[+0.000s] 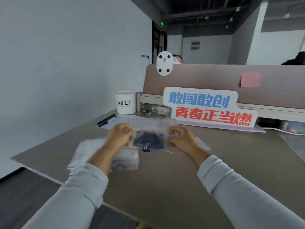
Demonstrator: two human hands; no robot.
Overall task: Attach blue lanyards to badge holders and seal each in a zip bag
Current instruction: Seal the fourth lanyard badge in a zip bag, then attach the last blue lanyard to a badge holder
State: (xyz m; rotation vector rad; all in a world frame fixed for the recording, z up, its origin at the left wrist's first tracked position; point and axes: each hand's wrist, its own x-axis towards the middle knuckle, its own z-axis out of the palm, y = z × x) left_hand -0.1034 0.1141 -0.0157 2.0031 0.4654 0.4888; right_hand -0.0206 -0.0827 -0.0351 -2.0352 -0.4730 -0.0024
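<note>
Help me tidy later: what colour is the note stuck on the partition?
Pink; the note shows best in the head view.

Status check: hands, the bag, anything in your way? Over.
Left hand and right hand each pinch one side of the zip bag. Dark blue lanyard bundle inside; seal too blurred to tell. More bags on the table below.

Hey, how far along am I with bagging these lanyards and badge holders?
Likely done: one filled bag lies on the table nearer you. In hand: your left hand and right hand pinch the top of a zip bag holding a dark blue bundle; its seal is too blurred to judge. Left: the pile of clear bags beside it looks unfilled.
</note>
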